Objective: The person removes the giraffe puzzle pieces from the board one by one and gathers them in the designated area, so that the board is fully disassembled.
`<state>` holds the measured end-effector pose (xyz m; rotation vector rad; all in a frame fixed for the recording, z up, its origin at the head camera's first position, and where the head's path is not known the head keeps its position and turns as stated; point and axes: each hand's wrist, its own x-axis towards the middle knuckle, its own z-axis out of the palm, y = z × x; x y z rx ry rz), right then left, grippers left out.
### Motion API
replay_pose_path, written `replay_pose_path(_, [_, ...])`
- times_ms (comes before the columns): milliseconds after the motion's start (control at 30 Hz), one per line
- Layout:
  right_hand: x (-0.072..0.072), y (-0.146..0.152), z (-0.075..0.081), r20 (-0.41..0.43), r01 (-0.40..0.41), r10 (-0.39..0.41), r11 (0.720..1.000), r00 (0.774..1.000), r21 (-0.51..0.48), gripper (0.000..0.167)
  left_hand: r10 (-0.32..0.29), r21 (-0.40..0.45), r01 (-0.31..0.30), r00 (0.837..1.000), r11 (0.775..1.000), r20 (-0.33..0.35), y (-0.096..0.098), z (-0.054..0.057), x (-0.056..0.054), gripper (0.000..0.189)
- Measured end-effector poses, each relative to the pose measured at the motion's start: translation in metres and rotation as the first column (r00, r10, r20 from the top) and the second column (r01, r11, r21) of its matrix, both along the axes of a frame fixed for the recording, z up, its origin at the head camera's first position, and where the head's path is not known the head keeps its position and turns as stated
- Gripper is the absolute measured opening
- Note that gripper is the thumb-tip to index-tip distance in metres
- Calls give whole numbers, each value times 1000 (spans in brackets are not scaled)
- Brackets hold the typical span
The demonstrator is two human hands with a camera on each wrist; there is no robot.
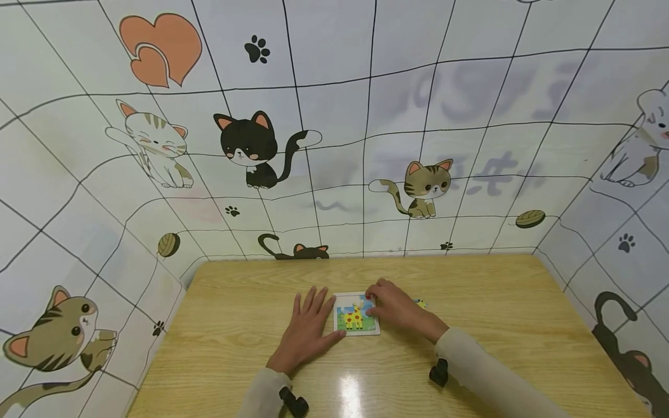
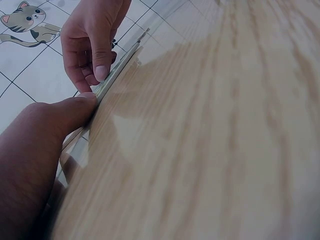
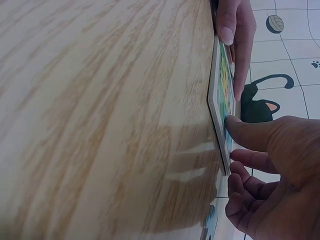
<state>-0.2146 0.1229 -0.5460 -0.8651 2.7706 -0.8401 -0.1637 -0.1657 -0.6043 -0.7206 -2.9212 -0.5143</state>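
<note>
A small jigsaw puzzle (image 1: 353, 318) with a giraffe picture lies flat on the table in a white-rimmed tray (image 1: 360, 334). My left hand (image 1: 309, 328) lies spread at the tray's left side, its thumb touching the lower left corner. At the tray's upper right, my right hand (image 1: 396, 307) bends over the picture and pinches a puzzle piece (image 1: 368, 296), of which a bit of red shows; the fingers cover most of it. In the right wrist view, the right thumb (image 3: 245, 132) rests over the tray's face, with the other fingers curled beside its edge.
Just beyond the right hand lies a loose blue and yellow puzzle piece (image 1: 421, 303), partly hidden by that hand. The wooden table (image 1: 235, 348) meets walls (image 1: 340, 116) with cat drawings at the back and sides.
</note>
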Motion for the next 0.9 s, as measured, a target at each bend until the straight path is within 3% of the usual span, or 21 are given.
replay_pose_path(567, [-5,-6,7,19,0,-1,1000,1000,30,31,1,7,-1,1000,1000,-20,0,-2,-1,94])
replay_pose_path(900, [-4,-9,1,19,40,-40,999,999,30,32,2,11,-2,1000,1000,-3,0,-2,-1,94])
